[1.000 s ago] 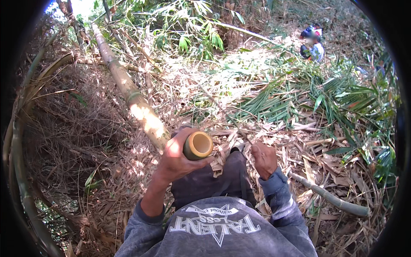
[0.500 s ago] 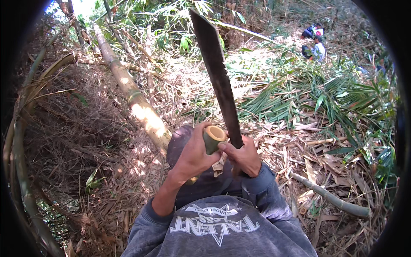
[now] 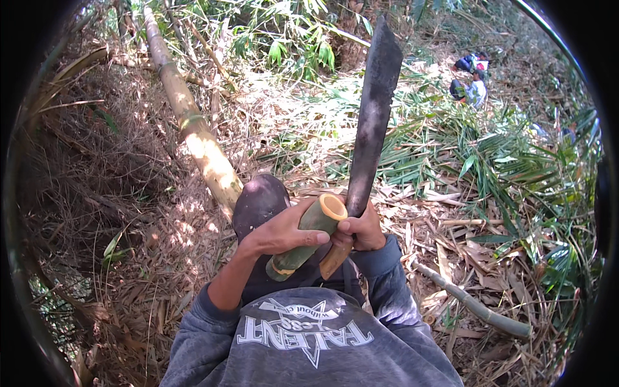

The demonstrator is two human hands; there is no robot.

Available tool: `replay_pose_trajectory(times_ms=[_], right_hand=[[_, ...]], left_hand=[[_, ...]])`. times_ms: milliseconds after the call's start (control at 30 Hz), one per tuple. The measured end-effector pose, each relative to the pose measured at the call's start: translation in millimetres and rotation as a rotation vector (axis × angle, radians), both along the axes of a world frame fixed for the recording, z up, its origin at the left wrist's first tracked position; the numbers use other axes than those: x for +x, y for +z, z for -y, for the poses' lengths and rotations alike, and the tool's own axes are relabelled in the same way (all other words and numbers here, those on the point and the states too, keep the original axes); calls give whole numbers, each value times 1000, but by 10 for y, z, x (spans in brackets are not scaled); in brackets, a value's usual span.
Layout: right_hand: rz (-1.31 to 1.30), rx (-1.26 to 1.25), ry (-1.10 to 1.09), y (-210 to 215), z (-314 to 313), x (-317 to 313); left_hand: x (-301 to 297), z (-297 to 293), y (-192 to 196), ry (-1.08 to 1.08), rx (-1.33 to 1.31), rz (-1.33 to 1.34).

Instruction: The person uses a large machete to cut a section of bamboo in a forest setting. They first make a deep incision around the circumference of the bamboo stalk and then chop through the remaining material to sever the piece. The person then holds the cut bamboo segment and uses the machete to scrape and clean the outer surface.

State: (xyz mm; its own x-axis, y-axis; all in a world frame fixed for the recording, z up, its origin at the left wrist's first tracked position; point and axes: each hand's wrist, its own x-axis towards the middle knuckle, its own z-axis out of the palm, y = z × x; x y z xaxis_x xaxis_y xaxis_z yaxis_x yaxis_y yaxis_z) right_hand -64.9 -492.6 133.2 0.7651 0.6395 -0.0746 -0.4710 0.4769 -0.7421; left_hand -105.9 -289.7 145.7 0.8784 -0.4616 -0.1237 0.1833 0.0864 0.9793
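Now, in the head view, the machete [image 3: 376, 109] leans rightward instead of leftward, and the bamboo tube [image 3: 295, 253] shows more of its side, so both seem to be managed together. The left hand [image 3: 278, 233] curls firmly around the tube; the right hand [image 3: 369, 231] closes on the wooden handle [image 3: 336, 258], thumb beside the tube's rim. Tilted above the dark trousers [image 3: 259, 203], the tube looks green outside, pale and hollow at its upper end.
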Motion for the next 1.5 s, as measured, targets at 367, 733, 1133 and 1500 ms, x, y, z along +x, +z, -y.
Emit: replay_pose_trajectory(times_ms=[367, 733, 1133, 1500], right_hand=[[-34, -137, -80, -12, 88, 72], [-26, -162, -92, 56, 70, 95], [-13, -123, -53, 66, 72, 96], [635, -974, -391, 65, 247, 118]], left_hand=[[-17, 170, 274, 266, 584, 286], [10, 166, 86, 289, 357, 364], [8, 161, 80, 410, 537, 563], [38, 33, 193, 365, 463, 259]])
